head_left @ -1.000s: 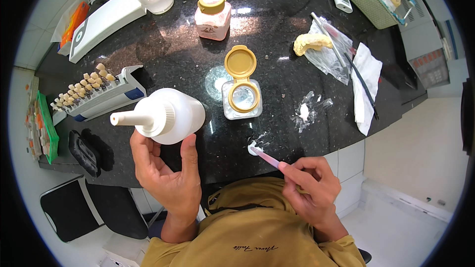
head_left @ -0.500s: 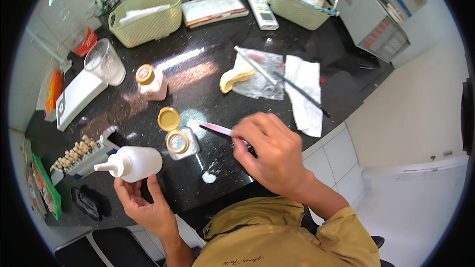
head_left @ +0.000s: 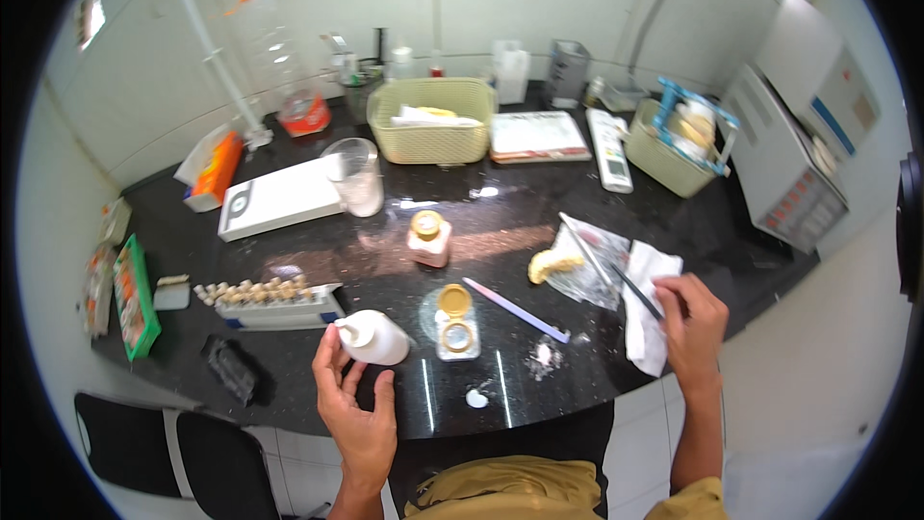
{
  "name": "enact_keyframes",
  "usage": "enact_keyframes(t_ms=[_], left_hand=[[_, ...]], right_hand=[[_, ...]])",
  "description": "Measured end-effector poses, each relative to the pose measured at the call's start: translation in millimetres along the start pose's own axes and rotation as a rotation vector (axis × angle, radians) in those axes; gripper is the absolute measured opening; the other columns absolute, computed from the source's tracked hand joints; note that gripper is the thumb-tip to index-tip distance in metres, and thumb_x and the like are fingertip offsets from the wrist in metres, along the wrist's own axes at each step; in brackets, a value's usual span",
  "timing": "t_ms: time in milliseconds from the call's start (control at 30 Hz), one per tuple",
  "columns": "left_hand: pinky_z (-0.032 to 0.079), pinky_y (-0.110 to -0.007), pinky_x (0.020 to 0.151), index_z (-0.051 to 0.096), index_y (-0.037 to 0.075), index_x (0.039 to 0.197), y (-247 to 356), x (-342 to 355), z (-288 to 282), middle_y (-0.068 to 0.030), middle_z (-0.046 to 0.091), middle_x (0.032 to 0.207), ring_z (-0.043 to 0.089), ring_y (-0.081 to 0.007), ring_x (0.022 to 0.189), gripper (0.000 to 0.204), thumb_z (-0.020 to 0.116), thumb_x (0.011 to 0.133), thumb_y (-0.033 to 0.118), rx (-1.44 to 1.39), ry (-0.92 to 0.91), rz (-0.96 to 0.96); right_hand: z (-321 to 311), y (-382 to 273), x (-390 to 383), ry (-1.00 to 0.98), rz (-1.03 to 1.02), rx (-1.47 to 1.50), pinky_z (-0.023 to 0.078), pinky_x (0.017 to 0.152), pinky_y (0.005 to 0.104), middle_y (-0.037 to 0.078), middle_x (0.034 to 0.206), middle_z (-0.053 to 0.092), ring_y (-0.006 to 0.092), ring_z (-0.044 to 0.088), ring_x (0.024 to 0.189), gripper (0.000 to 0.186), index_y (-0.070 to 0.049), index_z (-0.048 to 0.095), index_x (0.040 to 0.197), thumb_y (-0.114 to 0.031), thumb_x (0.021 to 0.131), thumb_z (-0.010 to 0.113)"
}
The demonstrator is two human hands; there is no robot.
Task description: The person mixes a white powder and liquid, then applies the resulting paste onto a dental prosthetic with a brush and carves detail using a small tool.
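My left hand [head_left: 356,409] is closed round the near side of a white squeeze bottle [head_left: 381,339], whose nozzle points left. At the right, my right hand [head_left: 695,323] pinches the near end of a thin dark stick [head_left: 638,292] over a white paper towel [head_left: 647,332]. Its tip end lies across the towel's edge. A pink-and-lavender spatula [head_left: 517,310] rests on the black counter between my hands. Left of it stands a small clear jar [head_left: 458,347] with its gold flip lid [head_left: 454,301] up. White powder [head_left: 545,358] and a white blob [head_left: 476,398] lie nearby.
Behind stands a pink jar with a gold cap [head_left: 428,239]. A yellowish moulded piece [head_left: 555,265] and a pale stick [head_left: 589,248] lie on clear plastic. Tooth-shade tabs [head_left: 269,291] stand left, near a black object [head_left: 231,371]. Baskets [head_left: 433,140] and a glass [head_left: 358,178] stand farther back.
My right hand has put the pink-and-lavender spatula down on the counter and moved right to the dark stick. My left hand stays at the squeeze bottle. The view has shifted.
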State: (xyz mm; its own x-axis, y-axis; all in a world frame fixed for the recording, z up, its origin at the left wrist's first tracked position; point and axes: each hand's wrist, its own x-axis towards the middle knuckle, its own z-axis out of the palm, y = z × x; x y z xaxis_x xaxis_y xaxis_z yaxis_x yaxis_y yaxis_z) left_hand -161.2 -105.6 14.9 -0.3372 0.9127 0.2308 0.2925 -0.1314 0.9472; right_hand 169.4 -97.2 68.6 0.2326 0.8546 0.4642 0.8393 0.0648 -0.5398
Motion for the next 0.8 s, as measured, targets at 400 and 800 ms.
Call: enact_keyframes(t_ms=[400, 800], left_hand=[[0.05, -0.031, 0.077, 0.065, -0.002, 0.113, 29.9, 201.2, -167.4, -0.0106, 0.07, 0.086, 0.066, -0.018, 0.078, 0.033, 0.047, 0.1, 0.023, 0.443, 0.389, 0.49], [0.045, -0.042, 0.1, 0.051, -0.005, 0.128, -140.9, 491.7, -204.3, -0.0268, 0.057, 0.128, 0.055, -0.0379, 0.122, 0.083, 0.077, 0.073, 0.051, 1.057, 0.137, -0.168]], right_hand=[[-24.1, 35.8, -32.8, -0.118, -0.16, 0.072, 0.042, 0.052, 0.0235, 0.008, 0.074, 0.062, 0.0108, 0.055, 0.055, 0.011, 0.002, 0.062, 0.089, -0.009, 0.089, 0.065], [-22.4, -19.6, -39.3, -0.112, -0.001, -0.135, 0.046, 0.054, 0.0275, 0.007, 0.073, 0.064, 0.0136, 0.059, 0.059, 0.016, 0.0, 0.068, 0.088, -0.013, 0.094, 0.061]])
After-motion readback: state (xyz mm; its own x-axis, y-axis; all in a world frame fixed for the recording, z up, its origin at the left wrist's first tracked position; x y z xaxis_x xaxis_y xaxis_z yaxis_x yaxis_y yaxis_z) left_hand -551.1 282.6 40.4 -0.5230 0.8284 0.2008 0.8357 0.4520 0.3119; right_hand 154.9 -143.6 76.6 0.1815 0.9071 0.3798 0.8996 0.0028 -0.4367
